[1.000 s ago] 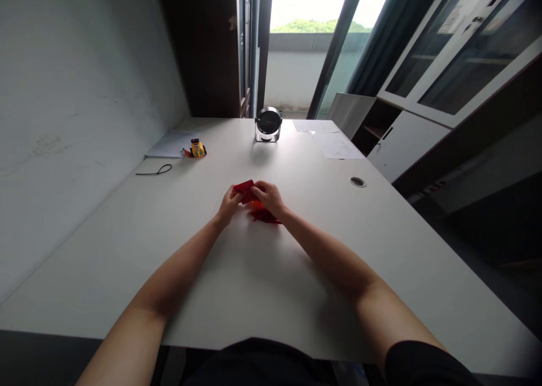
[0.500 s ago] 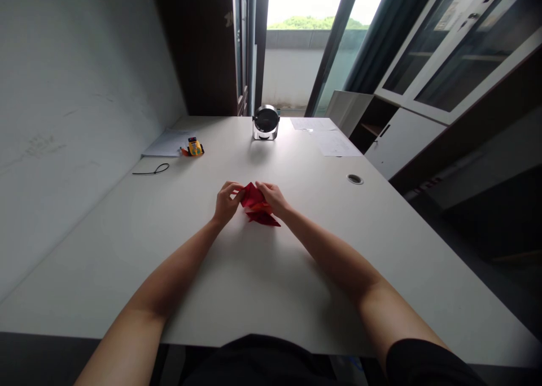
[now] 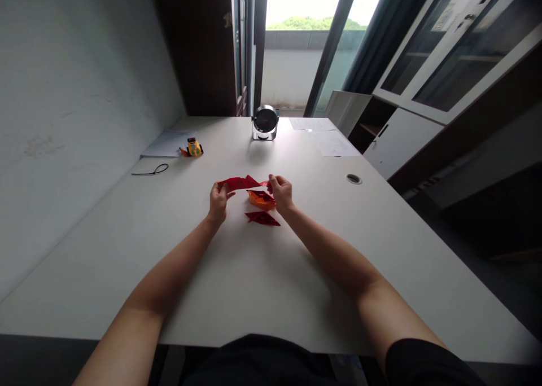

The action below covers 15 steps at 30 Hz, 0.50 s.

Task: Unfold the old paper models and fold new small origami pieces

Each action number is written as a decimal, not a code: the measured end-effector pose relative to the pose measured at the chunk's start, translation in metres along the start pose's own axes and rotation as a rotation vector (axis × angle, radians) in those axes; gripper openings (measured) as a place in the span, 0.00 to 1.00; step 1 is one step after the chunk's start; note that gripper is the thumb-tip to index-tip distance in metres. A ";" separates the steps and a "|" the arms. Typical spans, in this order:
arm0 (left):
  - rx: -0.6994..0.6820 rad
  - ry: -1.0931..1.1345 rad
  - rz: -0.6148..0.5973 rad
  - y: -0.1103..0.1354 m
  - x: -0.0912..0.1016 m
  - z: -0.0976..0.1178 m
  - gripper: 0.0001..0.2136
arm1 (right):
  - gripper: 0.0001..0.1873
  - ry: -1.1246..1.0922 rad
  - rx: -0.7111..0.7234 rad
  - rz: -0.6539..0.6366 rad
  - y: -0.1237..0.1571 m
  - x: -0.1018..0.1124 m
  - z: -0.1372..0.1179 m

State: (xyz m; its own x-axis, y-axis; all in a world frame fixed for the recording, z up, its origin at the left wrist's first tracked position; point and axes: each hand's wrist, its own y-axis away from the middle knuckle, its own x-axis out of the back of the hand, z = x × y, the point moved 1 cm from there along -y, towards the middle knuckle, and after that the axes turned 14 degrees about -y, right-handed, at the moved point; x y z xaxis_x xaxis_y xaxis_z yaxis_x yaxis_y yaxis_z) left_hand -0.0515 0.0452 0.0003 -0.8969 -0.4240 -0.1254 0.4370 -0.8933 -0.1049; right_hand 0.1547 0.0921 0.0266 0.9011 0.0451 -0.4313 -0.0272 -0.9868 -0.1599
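A sheet of red folded paper (image 3: 237, 183) is stretched between my two hands above the white table. My left hand (image 3: 218, 201) is closed on its left end, the thumb lying along the near side. At the other end my right hand (image 3: 280, 192) pinches the paper with curled fingers. Just below it on the table sits an orange folded paper piece (image 3: 261, 201), boat-like in shape, with red showing at its top. Nearer to me lies a dark red folded paper piece (image 3: 263, 219) with pointed ends.
On the white table (image 3: 237, 284) a round black device on a metal stand (image 3: 265, 121) stands at the back. At left are a yellow toy (image 3: 193, 147), a black cable tie (image 3: 151, 170) and papers (image 3: 167, 143). More sheets (image 3: 334, 142) and a cable hole (image 3: 353, 179) lie at right.
My hands have moved apart, and the red paper has gone from a compact folded shape to a long strip between them. The orange piece beneath is now more exposed.
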 end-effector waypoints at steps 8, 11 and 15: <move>0.016 0.089 -0.026 0.004 -0.004 0.007 0.11 | 0.20 0.112 -0.066 -0.074 -0.003 0.002 0.002; -0.008 0.016 -0.008 0.005 -0.003 0.007 0.12 | 0.19 0.316 0.102 -0.177 0.003 -0.005 -0.002; -0.072 -0.140 0.066 0.006 0.000 0.006 0.11 | 0.19 0.316 0.176 -0.397 0.023 -0.021 -0.017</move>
State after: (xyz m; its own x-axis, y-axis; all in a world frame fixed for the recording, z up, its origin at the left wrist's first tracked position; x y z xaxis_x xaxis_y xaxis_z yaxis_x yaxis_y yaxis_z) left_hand -0.0494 0.0392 0.0060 -0.8644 -0.5027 0.0038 0.4947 -0.8519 -0.1719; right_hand 0.1428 0.0658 0.0466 0.9423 0.3338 -0.0235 0.2947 -0.8611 -0.4143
